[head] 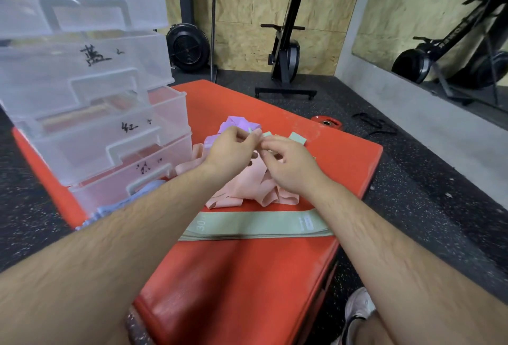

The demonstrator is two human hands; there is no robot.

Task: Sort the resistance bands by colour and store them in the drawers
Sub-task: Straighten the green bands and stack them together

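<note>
A heap of pink bands (255, 185) lies mid-way along the red padded bench (247, 276), with purple bands (239, 123) behind it. A flat green band (255, 225) lies across the bench nearer me. My left hand (231, 149) and my right hand (286, 163) meet above the pink heap, both pinching a thin pale green band (268, 134) whose end (297, 137) sticks out to the right. The clear drawer unit (90, 92) stands at the left with several drawers pulled out. A blue-lilac band (132, 199) hangs from the lowest drawer.
The drawers carry handwritten labels. A small red weight plate (327, 123) and a black strap (373, 123) lie on the dark rubber floor to the right. Exercise machines (288, 42) stand by the wooden wall behind. My shoe (360, 306) shows at the lower right.
</note>
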